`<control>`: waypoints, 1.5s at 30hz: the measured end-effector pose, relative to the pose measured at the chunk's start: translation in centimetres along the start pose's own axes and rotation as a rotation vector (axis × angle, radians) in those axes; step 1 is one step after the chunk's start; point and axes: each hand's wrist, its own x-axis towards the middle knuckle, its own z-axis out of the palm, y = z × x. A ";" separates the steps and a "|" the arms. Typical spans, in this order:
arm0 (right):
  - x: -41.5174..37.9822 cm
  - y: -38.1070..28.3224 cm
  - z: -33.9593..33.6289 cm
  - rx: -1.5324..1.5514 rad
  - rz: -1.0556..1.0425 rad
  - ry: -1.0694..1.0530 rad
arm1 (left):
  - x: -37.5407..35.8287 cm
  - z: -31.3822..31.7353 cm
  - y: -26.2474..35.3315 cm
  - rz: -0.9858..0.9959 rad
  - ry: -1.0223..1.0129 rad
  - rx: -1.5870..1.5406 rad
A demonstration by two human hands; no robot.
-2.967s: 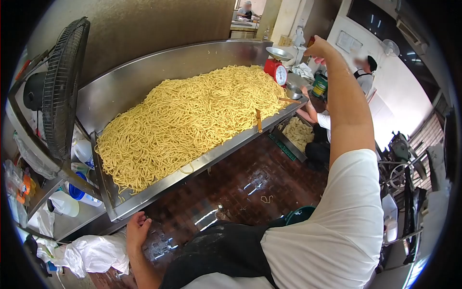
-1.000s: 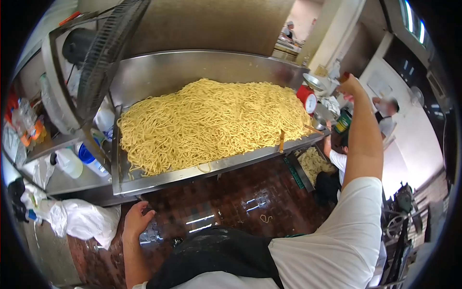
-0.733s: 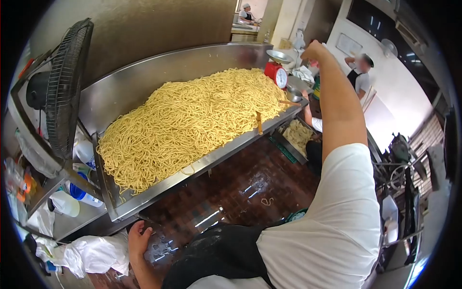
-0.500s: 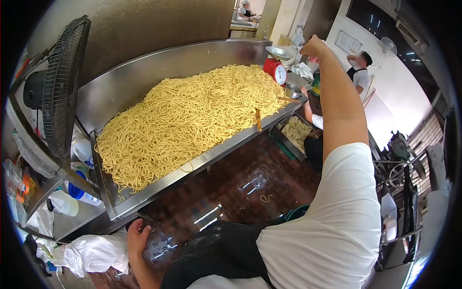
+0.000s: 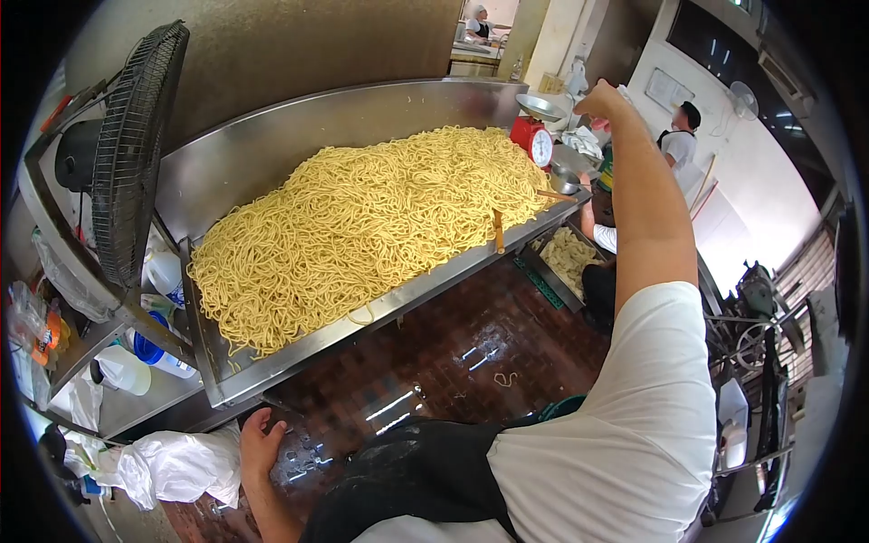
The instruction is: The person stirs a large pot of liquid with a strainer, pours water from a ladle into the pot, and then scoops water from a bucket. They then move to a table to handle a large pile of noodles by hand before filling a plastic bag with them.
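Observation:
A large heap of yellow noodles [image 5: 371, 235] lies in a long stainless steel tray table [image 5: 317, 369]. My left hand [image 5: 261, 443] hangs low near the tray's front left corner, fingers loosely curved and apart, holding nothing. A white plastic sheet or bag [image 5: 186, 466] lies just beside it. My right arm stretches far forward, with my right hand [image 5: 605, 101] raised beyond the tray's far right end. Its fingers bend downward and are partly hidden; a small pinkish patch shows beneath, which I cannot make out. Closest to that hand is a red dial scale [image 5: 531, 140] with a metal pan.
A black fan [image 5: 136, 163] stands at the left. A wooden-handled tool [image 5: 499, 232] rests on the noodles, near a metal pot [image 5: 565, 180]. A tub of pale dough-like pieces [image 5: 568, 261] sits below. Another person's forearm [image 5: 587, 213] reaches in there. Further back are co-workers [image 5: 679, 140].
The view has swung slightly left, so the tray, scale and fan appear further right. My right hand stays raised and my left hand stays low. The background person's arm has come down from the head.

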 end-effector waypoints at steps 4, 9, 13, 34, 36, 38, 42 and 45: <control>-0.5 0.1 0.1 0.016 -0.005 -0.003 | 0.2 0.0 0.5 0.008 -0.004 0.023; -0.5 0.7 0.4 0.015 -0.028 0.035 | 0.5 -0.1 1.1 0.034 -0.015 0.046; -0.2 2.7 2.7 0.109 -0.016 -0.035 | 0.8 -0.3 1.6 0.048 -0.006 0.065; -37.8 21.9 44.0 0.044 0.343 -1.451 | 1.6 0.0 2.2 0.073 0.008 0.107; -37.4 23.8 44.5 0.113 0.428 -1.369 | 1.4 0.2 2.7 0.066 -0.012 0.106; -36.5 24.6 44.5 0.140 0.507 -1.248 | 1.4 0.3 2.8 0.063 -0.026 0.102; -34.9 23.3 42.4 0.270 0.549 -1.076 | 1.7 0.6 2.2 0.059 -0.023 0.084; -34.9 21.8 42.0 0.287 0.522 -1.051 | 1.8 0.5 1.8 0.053 -0.022 0.076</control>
